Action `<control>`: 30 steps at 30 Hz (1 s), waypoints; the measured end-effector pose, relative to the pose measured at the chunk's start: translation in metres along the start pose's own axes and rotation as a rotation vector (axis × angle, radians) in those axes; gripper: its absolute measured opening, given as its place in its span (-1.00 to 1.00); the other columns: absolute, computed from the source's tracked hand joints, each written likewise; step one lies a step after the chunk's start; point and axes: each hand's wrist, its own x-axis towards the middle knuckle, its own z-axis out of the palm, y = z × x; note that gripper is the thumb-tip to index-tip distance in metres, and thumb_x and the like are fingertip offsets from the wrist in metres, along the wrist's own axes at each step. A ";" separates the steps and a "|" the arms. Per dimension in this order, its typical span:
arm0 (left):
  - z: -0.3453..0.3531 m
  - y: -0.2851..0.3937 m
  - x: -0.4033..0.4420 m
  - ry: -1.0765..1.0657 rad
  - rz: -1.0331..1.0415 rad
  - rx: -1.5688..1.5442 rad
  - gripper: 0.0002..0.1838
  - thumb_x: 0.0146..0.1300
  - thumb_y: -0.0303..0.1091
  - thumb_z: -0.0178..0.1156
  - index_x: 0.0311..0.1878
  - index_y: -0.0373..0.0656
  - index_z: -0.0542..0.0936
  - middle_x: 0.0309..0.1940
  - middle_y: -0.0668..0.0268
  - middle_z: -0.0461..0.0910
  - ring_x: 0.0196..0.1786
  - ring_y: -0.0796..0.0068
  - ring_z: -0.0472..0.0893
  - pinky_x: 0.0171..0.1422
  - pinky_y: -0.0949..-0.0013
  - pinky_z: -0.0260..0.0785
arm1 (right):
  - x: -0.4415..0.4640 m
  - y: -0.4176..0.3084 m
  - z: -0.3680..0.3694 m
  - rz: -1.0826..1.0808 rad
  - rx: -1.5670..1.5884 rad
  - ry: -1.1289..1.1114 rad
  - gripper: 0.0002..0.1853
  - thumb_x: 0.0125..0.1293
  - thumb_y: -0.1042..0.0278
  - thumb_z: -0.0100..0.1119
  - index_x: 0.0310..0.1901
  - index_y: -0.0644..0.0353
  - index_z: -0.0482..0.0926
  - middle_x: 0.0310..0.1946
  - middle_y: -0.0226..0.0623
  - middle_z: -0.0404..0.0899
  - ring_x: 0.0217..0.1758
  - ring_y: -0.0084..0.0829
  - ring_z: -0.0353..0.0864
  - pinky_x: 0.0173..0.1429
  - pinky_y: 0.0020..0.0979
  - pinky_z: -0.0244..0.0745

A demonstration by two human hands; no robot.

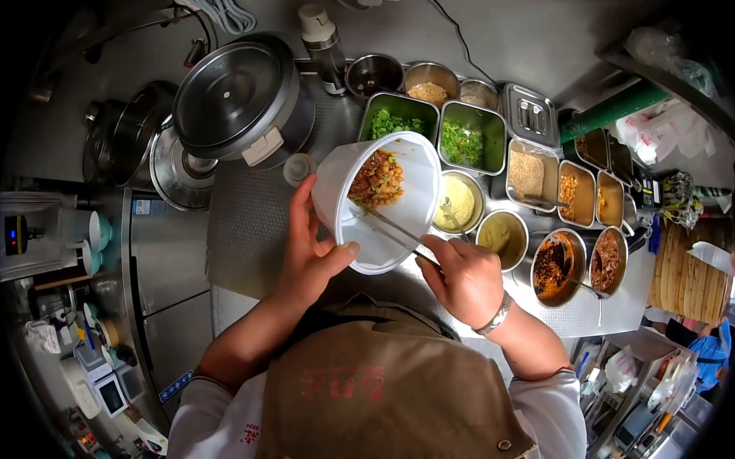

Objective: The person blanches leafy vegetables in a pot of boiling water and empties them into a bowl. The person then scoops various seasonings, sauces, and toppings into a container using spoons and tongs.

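A white plastic tub [329, 182] is tilted in my left hand [307, 252], its fingers and thumb closed round the tub's left side. Inside lies a brown, chunky food mixture [376, 181]. My right hand [464, 276] grips a thin metal utensil [396, 228], whose far end reaches into the tub at the mixture; that end's shape is hard to make out. Just right of the tub stand a bowl of yellow paste or powder [457, 206] and a bowl of greenish sauce [502, 234]. Pans of chopped greens [464, 141] sit behind it.
A large lidded pot [237, 96] and a flask [322, 49] stand at the back left. Rightwards are a pan of pale grains [527, 173], a bowl of dark red chili sauce [553, 263] and a bowl of reddish-brown food [607, 262]. A wooden board [683, 275] lies far right.
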 end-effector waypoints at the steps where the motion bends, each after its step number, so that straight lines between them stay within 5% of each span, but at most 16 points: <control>1: -0.001 -0.001 0.000 0.005 0.003 -0.001 0.02 -0.08 -0.57 0.20 0.44 -0.03 -0.15 0.36 0.14 -0.02 0.44 0.22 0.00 0.40 -0.03 0.08 | 0.001 0.000 0.000 -0.003 0.007 0.000 -0.72 0.09 0.36 0.26 -0.14 0.22 0.53 -0.59 -0.31 0.44 -0.59 -0.30 0.52 -0.50 -0.33 0.44; 21: -0.009 -0.006 0.001 0.013 0.019 -0.010 0.03 -0.08 -0.47 0.23 0.44 -0.02 -0.14 0.37 0.17 0.00 0.44 0.19 0.01 0.37 -0.06 0.11 | -0.004 0.014 0.008 0.149 0.303 0.018 -0.75 0.12 0.43 0.23 -0.13 0.23 0.56 -0.52 -0.15 0.56 -0.53 -0.16 0.57 -0.43 -0.27 0.47; 30: -0.019 -0.014 0.006 0.092 0.069 0.011 0.01 -0.10 -0.45 0.22 0.44 -0.04 -0.10 0.33 0.14 0.08 0.39 0.20 0.11 0.40 0.12 0.08 | -0.019 0.018 -0.046 0.260 0.318 0.212 -0.77 0.13 0.50 0.27 -0.14 0.30 0.61 -0.49 -0.19 0.60 -0.57 -0.44 0.56 -0.44 -0.46 0.45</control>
